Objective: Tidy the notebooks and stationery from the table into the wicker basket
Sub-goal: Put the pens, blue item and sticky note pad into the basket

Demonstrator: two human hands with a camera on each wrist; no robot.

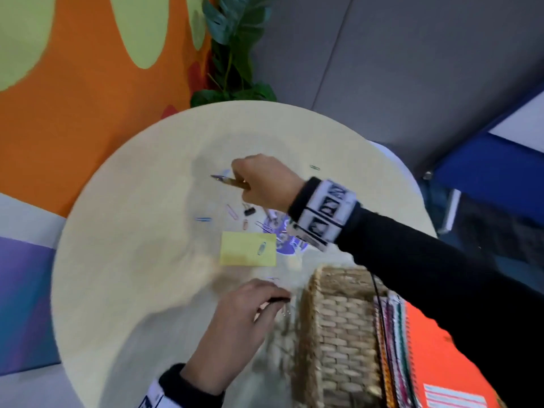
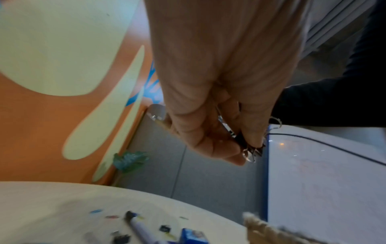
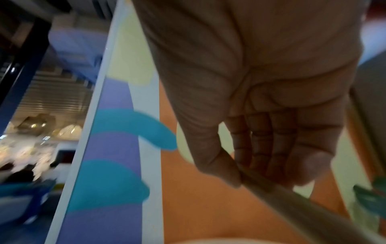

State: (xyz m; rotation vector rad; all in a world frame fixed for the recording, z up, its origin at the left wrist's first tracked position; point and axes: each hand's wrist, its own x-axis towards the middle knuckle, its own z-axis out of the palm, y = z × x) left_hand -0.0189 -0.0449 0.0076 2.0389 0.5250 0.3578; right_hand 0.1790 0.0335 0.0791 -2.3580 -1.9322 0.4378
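In the wicker basket [image 1: 338,328] at your near right, the notebooks [image 1: 424,348] already stand on edge, spiral bindings up, an orange cover nearest you, so judge that half of the job done. What remains is the small stationery still spread over the round surface [image 1: 117,275].

Your right hand [image 1: 265,181] is out over the middle of the surface, its grip closed on a gold-coloured pen [image 1: 231,181] pinched between thumb and fingers, tip pointing away to the left and lifted clear of the top. Your left hand [image 1: 244,313] sits just beside the basket's near wall, fingers curled around binder clips [image 2: 251,148]; the left wrist view shows their wire handles sticking out below the fingertips, though how many you hold cannot be told.

Still lying loose between your hands: a yellow sticky-note pad [image 1: 248,249] with a paper clip on it, a black binder clip [image 1: 249,211], several coloured paper clips [image 1: 203,219], and one green paper clip [image 1: 315,167] far off by itself. A purple round item [image 1: 287,245] lies partly hidden under your right wrist. The left wrist view also shows a marker [image 2: 138,227] and a small blue box [image 2: 193,236] near the basket.

Roughly, the bulky things are in; both handfuls need dropping, then the scatter.
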